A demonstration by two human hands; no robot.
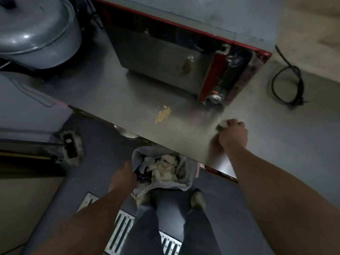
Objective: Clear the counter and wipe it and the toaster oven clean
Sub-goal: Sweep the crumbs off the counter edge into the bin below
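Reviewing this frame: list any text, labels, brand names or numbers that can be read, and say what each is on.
None can be read.
Toaster oven control panel: small pale markings beside the knob, too blurred to read.
Trash bag held by the left hand: dark wrappers inside, no print legible.
Wad of paper in the right hand: no print visible.
Pot lid and counter: no marks visible.
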